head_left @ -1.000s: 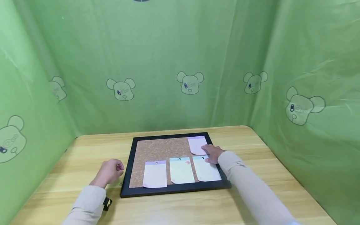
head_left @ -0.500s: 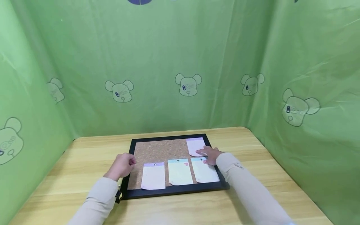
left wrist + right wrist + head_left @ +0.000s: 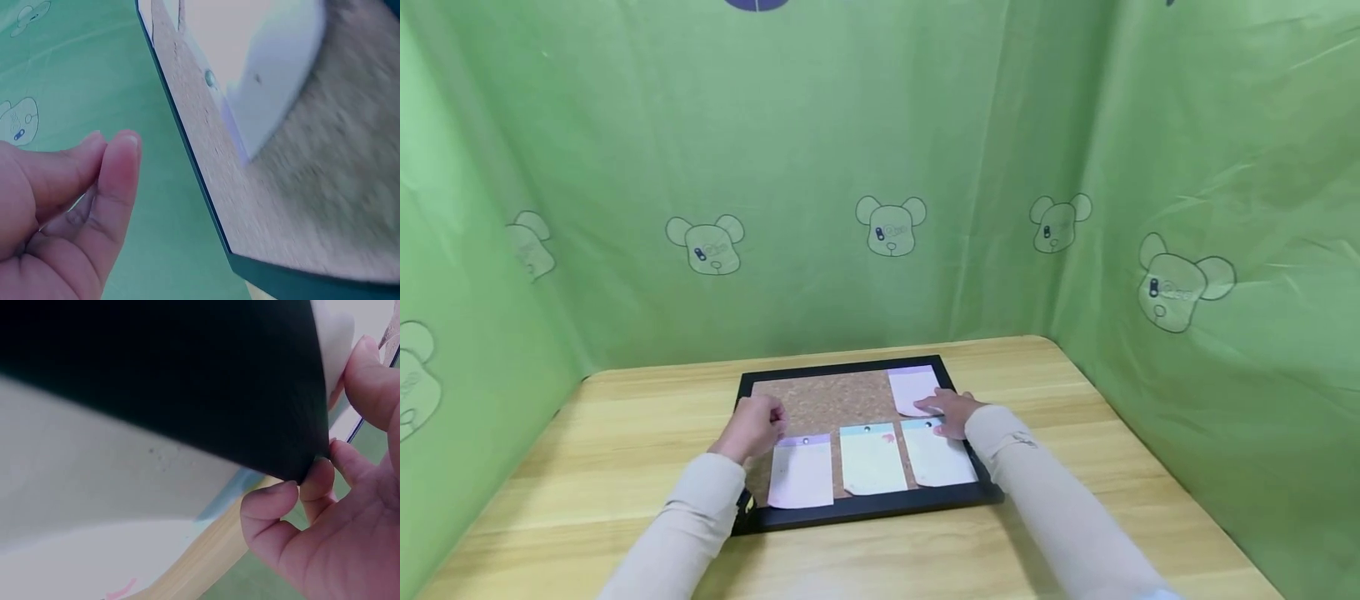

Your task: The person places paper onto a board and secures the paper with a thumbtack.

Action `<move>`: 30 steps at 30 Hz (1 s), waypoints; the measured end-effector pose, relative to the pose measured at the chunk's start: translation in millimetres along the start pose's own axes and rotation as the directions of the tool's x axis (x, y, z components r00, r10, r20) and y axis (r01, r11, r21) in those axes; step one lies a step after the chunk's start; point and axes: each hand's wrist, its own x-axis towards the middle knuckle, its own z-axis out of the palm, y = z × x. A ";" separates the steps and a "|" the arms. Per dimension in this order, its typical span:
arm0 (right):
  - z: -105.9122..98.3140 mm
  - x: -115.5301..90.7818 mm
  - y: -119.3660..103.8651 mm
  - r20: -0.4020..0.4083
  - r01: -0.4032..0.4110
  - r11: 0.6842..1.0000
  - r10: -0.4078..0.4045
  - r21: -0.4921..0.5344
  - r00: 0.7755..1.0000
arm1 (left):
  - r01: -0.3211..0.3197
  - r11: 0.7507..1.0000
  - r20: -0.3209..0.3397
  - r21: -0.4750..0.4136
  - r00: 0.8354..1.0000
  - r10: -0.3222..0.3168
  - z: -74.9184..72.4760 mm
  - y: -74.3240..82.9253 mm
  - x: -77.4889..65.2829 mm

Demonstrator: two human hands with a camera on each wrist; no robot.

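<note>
A black-framed cork board (image 3: 820, 400) lies on the table. Silver pushpins hold three note sheets along its near side: a purple-topped one (image 3: 802, 479), a blue-topped one with a pink mark (image 3: 872, 467) and another blue-topped one (image 3: 937, 458). A second purple-topped sheet (image 3: 910, 387) lies at the far right corner; no pin shows on it. My left hand (image 3: 758, 427) is above the board's left side, thumb and index fingertips (image 3: 120, 162) together; anything tiny between them is hidden. My right hand (image 3: 953, 412) rests at the right frame edge, its fingertips touching the far-right sheet.
The board sits on a light wooden table (image 3: 587, 467). Green curtains (image 3: 805, 308) printed with bear heads enclose the table at the back and both sides. A black strap-like item (image 3: 744, 507) shows at the left wrist.
My left hand has moved right, from the table beside the board to above its left part. My right hand has stayed at the far-right sheet. The view has shifted slightly.
</note>
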 end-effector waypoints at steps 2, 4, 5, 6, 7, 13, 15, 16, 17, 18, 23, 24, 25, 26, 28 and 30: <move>-0.1 -0.5 0.7 0.000 -0.003 1.000 0.003 0.001 1.000 | -0.006 1.000 0.010 -0.015 1.000 0.006 2.7 3.9 4.3; -0.3 -1.5 0.8 -0.001 -0.005 1.000 0.005 0.005 1.000 | -0.013 0.999 0.018 -0.037 1.000 0.014 5.3 7.4 8.4; -0.7 -2.2 0.5 -0.001 -0.007 1.000 0.007 0.011 1.000 | -0.018 0.999 0.022 -0.048 1.000 0.020 6.7 9.1 10.5; -1.0 -2.8 0.3 -0.002 -0.010 1.000 0.010 0.017 1.000 | -0.023 0.998 0.023 -0.058 0.999 0.024 8.0 10.6 12.6; -1.3 -3.2 -0.1 -0.004 -0.009 1.000 0.009 0.023 1.000 | -0.026 0.997 0.025 -0.068 0.999 0.028 9.6 12.0 14.8; -3.7 -6.1 -2.8 -0.010 -0.007 0.999 0.007 0.033 1.000 | -0.017 0.992 0.049 -0.123 0.999 0.023 20.0 20.9 29.3; -3.9 -6.7 -3.1 -0.010 -0.008 1.000 0.009 0.030 1.000 | -0.013 0.990 0.054 -0.138 0.998 0.020 23.3 23.9 34.0; -4.0 -7.1 -3.2 -0.009 -0.012 0.999 0.012 0.030 1.000 | -0.010 0.989 0.054 -0.145 0.998 0.018 24.9 25.5 36.2; -3.7 -7.2 -3.1 -0.009 -0.014 0.999 0.014 0.029 1.000 | -0.007 0.988 0.054 -0.152 0.998 0.015 26.5 27.1 38.4; -3.7 -7.7 -3.2 -0.008 -0.015 1.000 0.015 0.022 1.000 | -0.005 0.988 0.054 -0.155 0.998 0.013 28.1 28.7 40.4; -3.4 -8.3 -3.6 -0.006 -0.010 1.000 0.010 -0.008 1.000 | -0.019 0.987 0.046 -0.159 0.999 0.027 34.6 37.8 50.5; -3.4 -8.3 -3.9 -0.007 -0.008 1.000 0.008 -0.012 1.000 | -0.023 0.987 0.045 -0.157 0.999 0.030 35.6 39.7 52.4; -3.4 -8.1 -4.3 -0.009 -0.008 1.000 0.008 -0.008 1.000 | -0.024 0.986 0.047 -0.163 0.998 0.032 36.6 41.6 54.3; -3.5 -8.3 -4.9 -0.008 -0.010 1.000 0.010 -0.004 1.000 | -0.022 0.986 0.052 -0.165 0.998 0.031 37.5 43.5 56.0; -3.0 -8.5 -5.3 -0.008 -0.011 1.000 0.011 0.000 1.000 | -0.019 0.985 0.064 -0.174 0.997 0.030 39.6 47.1 59.4; -2.6 -9.4 -5.5 -0.011 -0.012 1.000 0.012 0.001 1.000 | -0.014 0.983 0.081 -0.181 0.996 0.029 42.2 50.5 62.7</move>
